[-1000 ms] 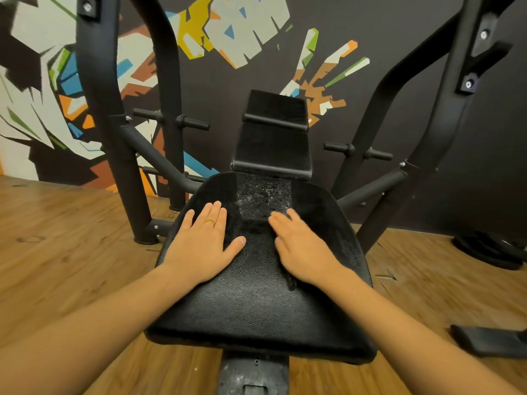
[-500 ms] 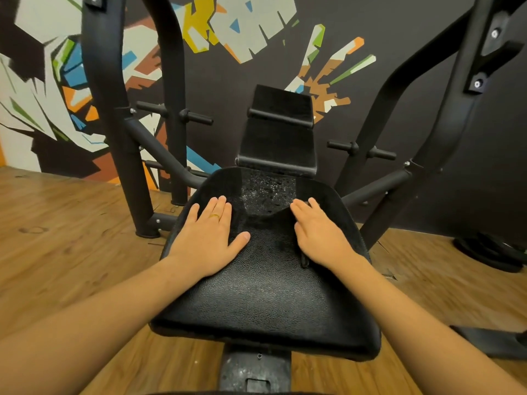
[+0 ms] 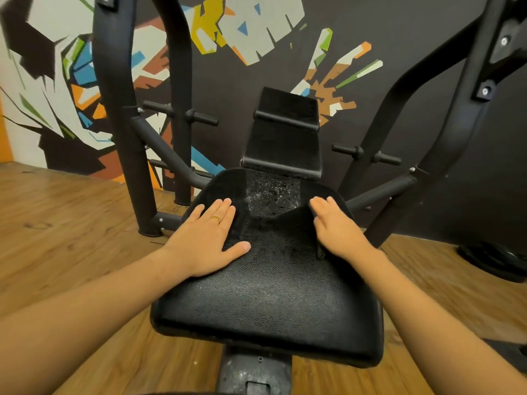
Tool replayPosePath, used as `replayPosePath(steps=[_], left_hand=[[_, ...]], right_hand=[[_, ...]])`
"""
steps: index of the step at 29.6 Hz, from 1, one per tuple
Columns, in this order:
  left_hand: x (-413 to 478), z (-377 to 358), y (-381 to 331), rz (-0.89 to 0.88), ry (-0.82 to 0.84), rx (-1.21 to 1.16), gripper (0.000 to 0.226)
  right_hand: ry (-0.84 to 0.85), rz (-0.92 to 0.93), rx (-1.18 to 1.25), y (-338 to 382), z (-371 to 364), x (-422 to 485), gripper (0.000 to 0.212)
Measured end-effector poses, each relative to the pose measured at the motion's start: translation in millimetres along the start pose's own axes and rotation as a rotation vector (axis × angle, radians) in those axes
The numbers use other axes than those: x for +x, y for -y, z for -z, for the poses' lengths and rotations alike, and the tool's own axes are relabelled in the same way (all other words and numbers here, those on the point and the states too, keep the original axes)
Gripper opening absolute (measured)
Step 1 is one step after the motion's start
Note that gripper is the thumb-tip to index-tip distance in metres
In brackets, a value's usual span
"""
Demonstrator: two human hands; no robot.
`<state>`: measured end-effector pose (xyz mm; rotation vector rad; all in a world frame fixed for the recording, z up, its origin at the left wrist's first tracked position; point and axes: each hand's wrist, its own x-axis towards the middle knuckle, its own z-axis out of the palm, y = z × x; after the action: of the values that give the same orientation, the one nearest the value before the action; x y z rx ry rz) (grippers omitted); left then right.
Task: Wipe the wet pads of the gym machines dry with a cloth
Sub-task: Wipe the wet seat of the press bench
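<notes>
Both hands lie flat, fingers straight, on a fuzzy black cloth [image 3: 285, 230] spread over the far half of the seat pad [image 3: 265, 309], a broad pebbled-leather surface. The left hand [image 3: 205, 240] presses the cloth's left part and the right hand [image 3: 339, 232] its right. Droplets [image 3: 271, 192] bead the far middle, below the narrow back pad [image 3: 285, 138].
</notes>
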<state>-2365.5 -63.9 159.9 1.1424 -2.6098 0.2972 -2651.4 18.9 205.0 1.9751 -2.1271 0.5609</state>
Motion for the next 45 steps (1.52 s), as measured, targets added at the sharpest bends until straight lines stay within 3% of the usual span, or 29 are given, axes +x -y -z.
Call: replayPosePath(steps=[3, 11, 19, 25, 31, 36, 45], left_hand=[[-1, 4, 3, -0.038, 0.043, 0.008, 0.107], [-4, 3, 2, -0.034, 0.030, 0.011, 0.113], [-8, 4, 1, -0.040, 0.038, 0.006, 0.105], [-8, 6, 3, -0.078, 0.061, 0.016, 0.112], [-11, 4, 6, -0.101, 0.063, 0.037, 0.115], [-11, 4, 6, -0.087, 0.059, 0.034, 0.117], [-12, 2, 4, -0.079, 0.060, 0.025, 0.121]], right_hand=[[-0.015, -0.029, -0.065, 0, -2, 8, 0.047], [0.090, 0.351, -0.014, 52, -30, -41, 0.058], [0.030, 0.087, -0.001, 24, -14, -6, 0.054], [0.135, 0.362, -0.016, 54, -28, -39, 0.061], [0.195, 0.480, -0.086, 65, -26, -11, 0.058], [0.153, 0.475, -0.015, 85, -36, 4, 0.058], [0.237, 0.446, 0.062, 58, -16, -18, 0.066]])
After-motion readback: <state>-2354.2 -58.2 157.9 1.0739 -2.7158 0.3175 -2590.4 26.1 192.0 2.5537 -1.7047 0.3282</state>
